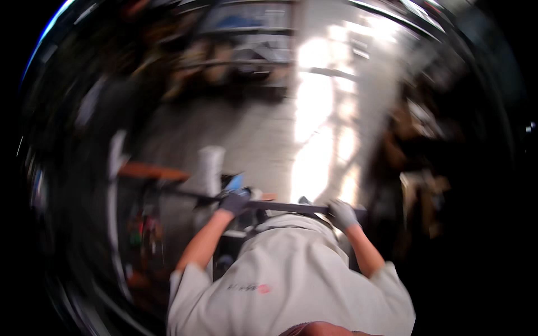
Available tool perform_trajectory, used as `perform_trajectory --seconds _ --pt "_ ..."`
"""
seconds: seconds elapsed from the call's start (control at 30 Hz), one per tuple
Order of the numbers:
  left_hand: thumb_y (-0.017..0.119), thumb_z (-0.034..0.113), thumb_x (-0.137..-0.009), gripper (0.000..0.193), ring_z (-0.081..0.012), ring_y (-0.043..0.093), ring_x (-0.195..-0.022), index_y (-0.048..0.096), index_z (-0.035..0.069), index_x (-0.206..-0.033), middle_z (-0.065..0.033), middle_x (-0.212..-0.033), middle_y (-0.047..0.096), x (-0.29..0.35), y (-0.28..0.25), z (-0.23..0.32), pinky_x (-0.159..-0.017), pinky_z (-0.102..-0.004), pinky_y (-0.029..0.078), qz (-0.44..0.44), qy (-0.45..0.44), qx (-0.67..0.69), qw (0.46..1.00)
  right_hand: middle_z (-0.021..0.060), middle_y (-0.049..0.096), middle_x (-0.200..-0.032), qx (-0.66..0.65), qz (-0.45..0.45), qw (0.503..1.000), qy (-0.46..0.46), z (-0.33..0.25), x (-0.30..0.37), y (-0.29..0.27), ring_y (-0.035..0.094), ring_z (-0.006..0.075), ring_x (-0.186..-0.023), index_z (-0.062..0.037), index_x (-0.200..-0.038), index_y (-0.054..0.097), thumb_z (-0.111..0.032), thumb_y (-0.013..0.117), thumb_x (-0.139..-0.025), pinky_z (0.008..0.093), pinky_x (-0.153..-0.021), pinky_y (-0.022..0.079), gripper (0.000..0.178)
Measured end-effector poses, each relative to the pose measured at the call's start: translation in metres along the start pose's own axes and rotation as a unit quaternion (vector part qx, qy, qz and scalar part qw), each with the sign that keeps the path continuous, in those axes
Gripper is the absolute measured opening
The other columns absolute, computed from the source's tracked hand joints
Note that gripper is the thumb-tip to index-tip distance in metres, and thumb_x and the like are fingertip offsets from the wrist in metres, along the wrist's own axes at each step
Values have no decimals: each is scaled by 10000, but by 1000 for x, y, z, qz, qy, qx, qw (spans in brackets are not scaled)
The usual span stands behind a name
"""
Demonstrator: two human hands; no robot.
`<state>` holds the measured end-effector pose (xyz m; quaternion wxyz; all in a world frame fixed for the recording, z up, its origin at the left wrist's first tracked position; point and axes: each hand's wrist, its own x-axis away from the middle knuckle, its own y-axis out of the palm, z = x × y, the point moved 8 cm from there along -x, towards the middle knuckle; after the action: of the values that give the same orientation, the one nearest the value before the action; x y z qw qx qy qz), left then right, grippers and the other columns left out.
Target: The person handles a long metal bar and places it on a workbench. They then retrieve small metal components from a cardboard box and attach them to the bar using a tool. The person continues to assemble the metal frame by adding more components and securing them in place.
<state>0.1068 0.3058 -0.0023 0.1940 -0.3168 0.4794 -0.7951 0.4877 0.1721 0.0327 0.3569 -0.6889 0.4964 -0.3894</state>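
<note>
A long, dark, straight bar runs crosswise in front of my waist, its left end reaching past my left hand toward the dark area at the left. My left hand, in a dark grey glove, is closed around it. Toward its other end, my right hand, in a lighter grey glove, grips the same bar. Motion blur hides the bar's exact kind and the fingers' details. Just beyond my left hand shows a small light-blue thing, too smeared to name.
Beyond my left hand stands a white upright cylinder, near an orange-brown flat piece. Blurred shelving fills the far left. A sunlit strip of floor stretches ahead. Brown, box-like shapes lie on the right.
</note>
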Motion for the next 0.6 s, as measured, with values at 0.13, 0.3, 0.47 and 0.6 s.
perform_trajectory --seconds 0.13,0.3,0.47,0.6 --pt "765 136 -821 356 -401 697 -1080 720 133 -1174 -200 -1163 726 5 -9 14 -921 -509 563 -60 -49 39 996 120 699 -971 20 -73 997 25 5 -3 -14 705 331 -970 -90 -1025 694 -204 673 -892 457 -854 545 176" --pt "794 203 -797 435 -411 718 -989 730 164 -1226 -183 -1072 747 1 -20 29 -839 -505 584 -39 -48 -15 998 71 708 -953 59 -16 998 4 19 7 8 717 286 -941 -117 -1005 694 -282 711 -884 426 -839 534 205" --pt "833 195 -762 524 -399 713 -1020 712 155 -1270 -172 -1107 743 4 -15 34 -877 -496 581 -21 -45 -29 998 53 688 -967 69 9 998 -7 25 16 7 705 250 -957 -126 -1013 687 -299 759 -849 398 -868 521 249" --pt "864 178 -725 592 -398 699 -1069 694 117 -1289 -175 -1162 729 -3 -10 43 -916 -492 571 -19 -59 -48 997 34 671 -1011 70 30 997 -12 35 31 -6 683 241 -998 -135 -1041 667 -327 801 -817 407 -898 516 323"
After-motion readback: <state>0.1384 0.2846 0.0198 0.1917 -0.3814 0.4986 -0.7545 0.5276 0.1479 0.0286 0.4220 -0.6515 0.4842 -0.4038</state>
